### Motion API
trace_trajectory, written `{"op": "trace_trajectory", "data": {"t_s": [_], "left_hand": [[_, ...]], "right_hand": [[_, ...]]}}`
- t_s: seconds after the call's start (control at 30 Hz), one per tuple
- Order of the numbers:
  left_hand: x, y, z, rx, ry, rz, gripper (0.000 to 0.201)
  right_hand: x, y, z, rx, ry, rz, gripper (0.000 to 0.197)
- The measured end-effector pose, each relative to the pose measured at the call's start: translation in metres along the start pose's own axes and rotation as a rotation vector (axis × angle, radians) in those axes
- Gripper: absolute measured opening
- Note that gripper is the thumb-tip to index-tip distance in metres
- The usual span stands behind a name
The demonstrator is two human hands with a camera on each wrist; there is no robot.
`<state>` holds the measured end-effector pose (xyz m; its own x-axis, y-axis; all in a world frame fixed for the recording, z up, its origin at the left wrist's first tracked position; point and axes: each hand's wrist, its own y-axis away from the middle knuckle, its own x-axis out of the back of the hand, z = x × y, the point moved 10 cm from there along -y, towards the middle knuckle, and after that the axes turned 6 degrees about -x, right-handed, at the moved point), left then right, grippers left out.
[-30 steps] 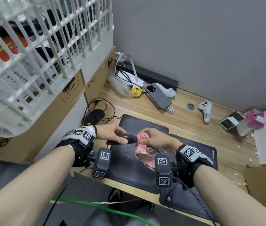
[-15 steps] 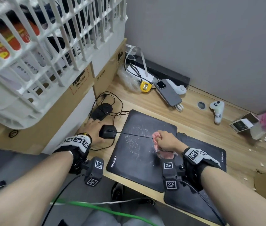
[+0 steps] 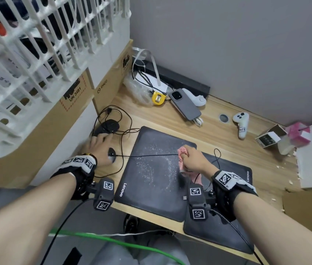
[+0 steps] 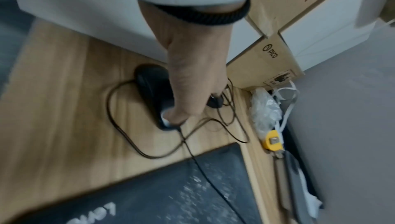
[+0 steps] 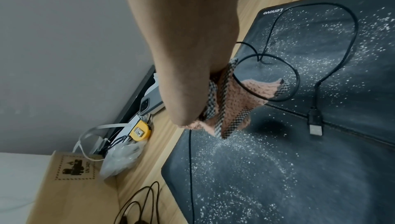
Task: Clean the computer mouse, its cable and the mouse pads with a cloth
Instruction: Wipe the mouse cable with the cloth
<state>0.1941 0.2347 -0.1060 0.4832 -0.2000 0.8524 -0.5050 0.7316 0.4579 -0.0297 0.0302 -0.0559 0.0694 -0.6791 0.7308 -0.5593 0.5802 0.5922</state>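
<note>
A black wired mouse [image 3: 111, 153] [image 4: 147, 82] sits on the wooden desk, just left of the left Lenovo mouse pad [image 3: 151, 188]. My left hand [image 3: 99, 148] [image 4: 192, 84] lies over it, blurred, fingertips at its front end. The thin cable [image 3: 151, 155] [image 4: 205, 173] runs taut across that pad into a pink cloth [image 3: 182, 152] [image 5: 235, 102]. My right hand [image 3: 191, 159] [image 5: 181, 59] grips the cloth wrapped round the cable. Past the cloth, the cable loops over the right pad [image 3: 226, 226] to its USB plug [image 5: 315, 123]. White specks dust both pads.
A second black mouse [image 3: 109, 125] with tangled cables lies behind my left hand, against cardboard boxes [image 3: 71, 104] under a white basket [image 3: 27, 54]. At the back are a phone [image 3: 186, 105], a yellow tape measure [image 3: 158, 98] and a white controller [image 3: 241, 123]. Small boxes [image 3: 268, 138] stand at right.
The mouse, held over the pad with the cloth a second ago, now lies on the desk left of it. My right hand has drawn the cloth rightward along the cable.
</note>
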Motion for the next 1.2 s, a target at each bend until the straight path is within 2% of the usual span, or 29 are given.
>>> {"op": "trace_trajectory", "data": {"t_s": [0.07,0.13,0.27,0.33,0.4,0.53,0.67,0.8,0.93,1.03,1.13,1.2], "left_hand": [[0.010,-0.004,0.053,-0.228,0.278,0.020,0.077],[0.020,-0.004,0.106,-0.391,0.371,-0.006,0.059],[0.007,-0.009,0.167,-0.502,0.362,-0.161,0.029],[0.011,-0.012,0.173,-0.529,0.354,-0.144,0.021],[0.018,-0.015,0.168,-0.526,0.316,-0.087,0.025],[0.026,-0.018,0.147,-0.482,0.243,-0.050,0.030],[0.038,-0.017,0.117,-0.418,0.262,0.042,0.027],[0.053,-0.016,0.063,-0.250,0.299,0.186,0.026],[0.061,-0.015,0.037,-0.112,0.276,0.242,0.025],[0.068,-0.009,-0.009,0.106,0.303,0.289,0.020],[0.065,-0.002,-0.035,0.253,0.276,0.232,0.017],[0.061,-0.006,-0.028,0.265,0.262,0.192,0.020]], "right_hand": [[0.003,-0.002,-0.008,0.038,-0.010,0.012,0.012],[0.004,-0.002,-0.019,0.084,-0.035,0.007,0.014],[0.008,0.003,-0.039,0.159,-0.096,0.006,0.021],[0.009,0.003,-0.040,0.166,-0.100,0.004,0.023],[0.007,0.004,-0.037,0.170,-0.083,-0.010,0.023],[0.004,0.009,-0.029,0.188,-0.027,-0.042,0.012],[0.016,0.014,-0.014,0.176,-0.014,-0.005,0.012],[0.031,0.022,0.002,0.157,-0.055,0.045,0.018],[0.039,0.029,0.007,0.160,-0.056,0.058,0.015],[0.051,0.032,0.040,0.087,-0.035,0.089,0.018],[0.057,0.035,0.070,0.010,-0.039,0.099,0.018],[0.057,0.036,0.068,0.004,-0.042,0.118,0.015]]}}
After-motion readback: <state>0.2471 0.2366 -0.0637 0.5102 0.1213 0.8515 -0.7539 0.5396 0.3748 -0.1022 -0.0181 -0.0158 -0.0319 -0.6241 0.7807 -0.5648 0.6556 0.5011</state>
